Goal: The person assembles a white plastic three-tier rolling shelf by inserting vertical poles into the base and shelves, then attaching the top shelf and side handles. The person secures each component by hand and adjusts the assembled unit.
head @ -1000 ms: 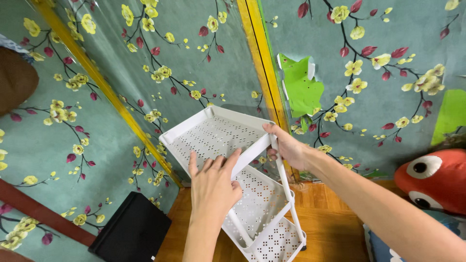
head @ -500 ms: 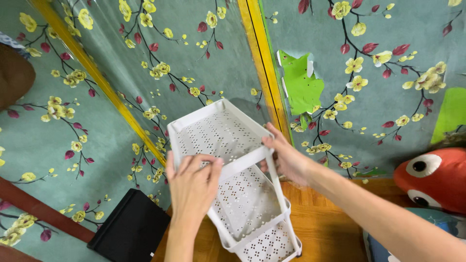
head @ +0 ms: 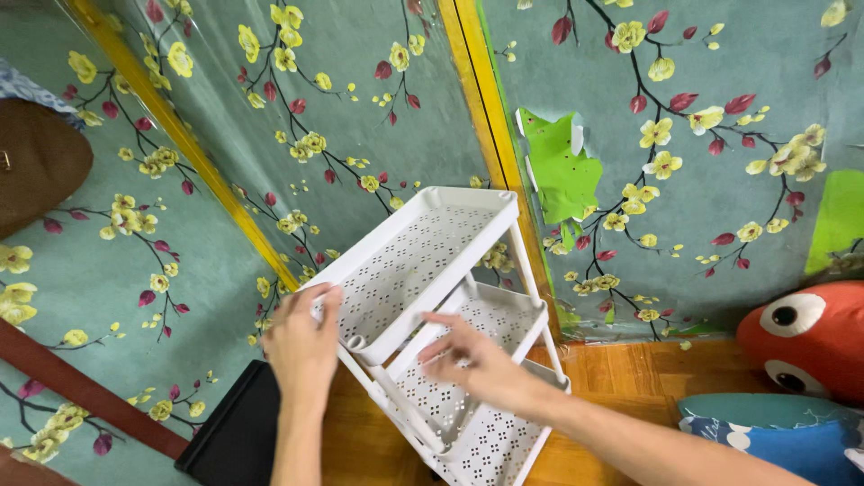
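A white plastic three-tier rack (head: 432, 243) with perforated trays stands tilted on the wooden floor in front of a floral wall. My left hand (head: 302, 346) grips the near left corner of its top tray. My right hand (head: 468, 360) is lower, fingers spread over the middle tray (head: 490, 315), its fingertips close to the front post under the top tray. Whether they touch the post I cannot tell. The bottom tray (head: 490, 445) shows below my right forearm.
A black box (head: 229, 441) lies on the floor at lower left. A red plush toy (head: 801, 337) with a big eye and a blue cushion (head: 774, 432) sit at right. A brown bag (head: 36, 162) hangs at far left. Wooden floor (head: 630, 378) shows behind the rack.
The rack has swung round, its top tray now pointing up to the right. My right hand left the top tray's corner and dropped to the middle tier. My left hand shifted to the left corner.
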